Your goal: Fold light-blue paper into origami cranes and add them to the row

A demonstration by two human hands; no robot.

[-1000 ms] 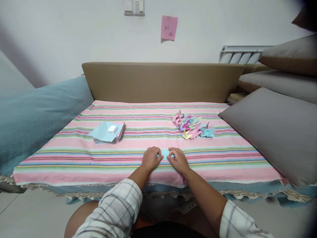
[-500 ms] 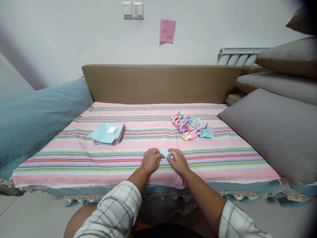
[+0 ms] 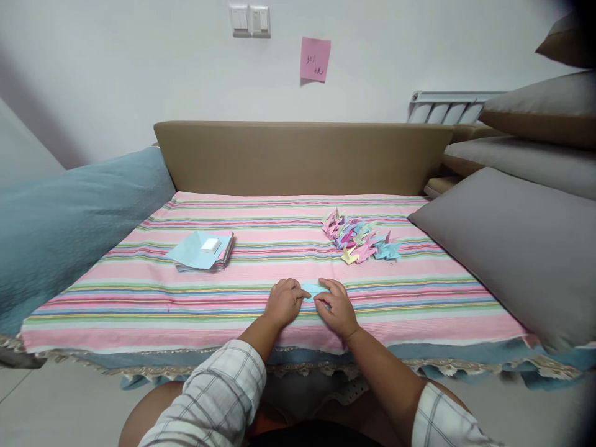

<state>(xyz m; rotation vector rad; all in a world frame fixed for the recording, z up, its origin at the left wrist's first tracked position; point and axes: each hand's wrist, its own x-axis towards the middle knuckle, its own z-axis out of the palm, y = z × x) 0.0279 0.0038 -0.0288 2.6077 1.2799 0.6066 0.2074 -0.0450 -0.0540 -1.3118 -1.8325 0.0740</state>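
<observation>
A small piece of folded light-blue paper (image 3: 313, 290) lies on the striped cloth between my hands. My left hand (image 3: 284, 301) is closed at its left end, fingertips pressed on the paper. At the right end is my right hand (image 3: 338, 308), its thumb and forefinger curved around the paper's near and far edges. The blue paper shows in the gap between these fingertips. My hands partly cover both ends, and the exact folds are too small to make out. Beyond my right hand sits a cluster of folded paper cranes (image 3: 358, 238) in several colours.
Left of my hands stands a stack of paper sheets (image 3: 190, 251), with a white block (image 3: 211, 245) on top. The striped cloth (image 3: 139, 279) covers the seat. Grey cushions (image 3: 512, 248) pile up at right, a blue-covered armrest (image 3: 93, 205) at left, and a brown backrest (image 3: 302, 158) behind.
My right thumb and forefinger have spread slightly and shifted a little to the right, so more of the blue paper shows. My left hand has stayed in place.
</observation>
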